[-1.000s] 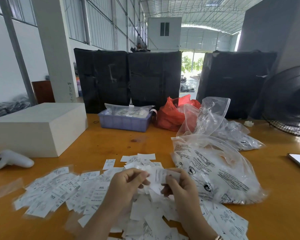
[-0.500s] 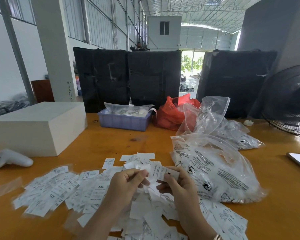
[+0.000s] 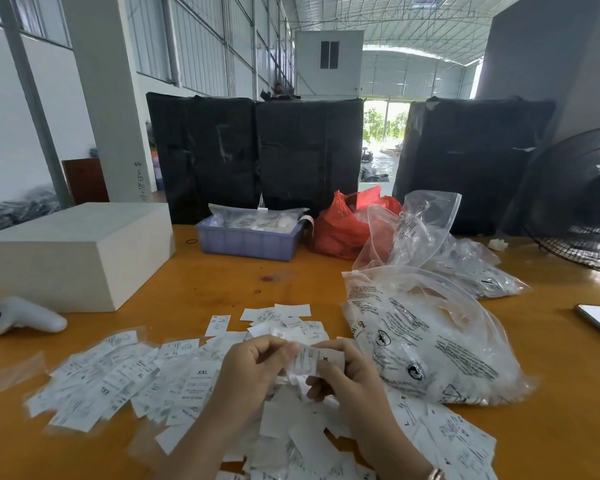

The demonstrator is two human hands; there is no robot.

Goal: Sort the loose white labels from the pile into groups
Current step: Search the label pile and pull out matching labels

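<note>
Both hands, the left hand (image 3: 253, 367) and the right hand (image 3: 343, 375), pinch one small white label (image 3: 314, 360) between them above the pile of labels (image 3: 284, 424) on the desk (image 3: 222, 282). It is curled, printed with an "X". Its smaller print is too blurred to read, and fingers cover its edges.

table (image 3: 222, 285): glossy orange wood | labels (image 3: 118, 379): thin matt white paper or cloth, printed | bags (image 3: 430, 341): clear crinkled glossy plastic | bin (image 3: 248, 242): matt blue plastic | box (image 3: 77, 251): smooth matt white
</note>
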